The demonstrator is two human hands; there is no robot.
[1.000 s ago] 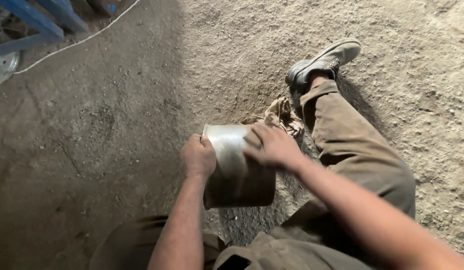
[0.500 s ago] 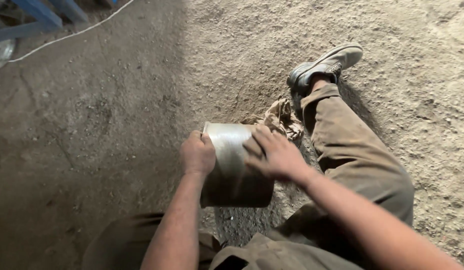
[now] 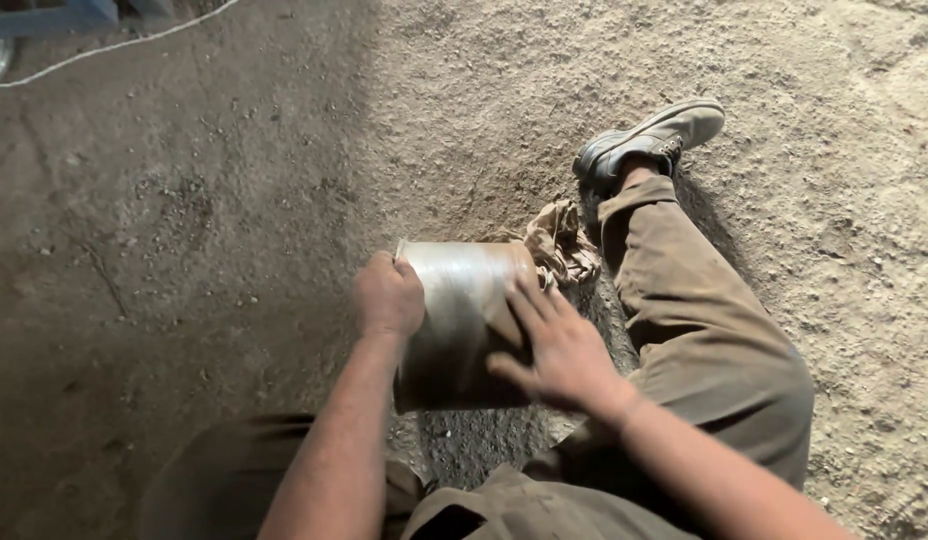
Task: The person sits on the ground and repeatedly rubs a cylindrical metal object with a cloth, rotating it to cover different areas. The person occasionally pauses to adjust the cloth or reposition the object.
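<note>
Seated on a gritty concrete floor (image 3: 234, 200), both bare hands on a dull grey metal cylinder, open-ended and sheet-walled (image 3: 454, 320). Left hand (image 3: 389, 297) clenched over the cylinder's left edge near its far rim, knuckles up. Right hand (image 3: 554, 350) spread flat against the curved wall, fingers (image 3: 529, 305) splayed and pressing, not curled around anything. Cylinder held between the two hands, tilted, its far rim pointing away from the body, its near end low over the dusty ground between the legs.

Just beyond the right hand's fingertips, touching the cylinder's far right corner, a crumpled tan rag (image 3: 559, 245). Farther out past the rag, a worn grey lace-up shoe (image 3: 649, 140) on an outstretched leg in olive-brown trousers (image 3: 704, 320), running alongside the right forearm. Well away to the far left of the left hand, a thin white cord (image 3: 114, 47) across the floor beside a blue metal frame (image 3: 54, 15), partly cut off by the upper edge.
</note>
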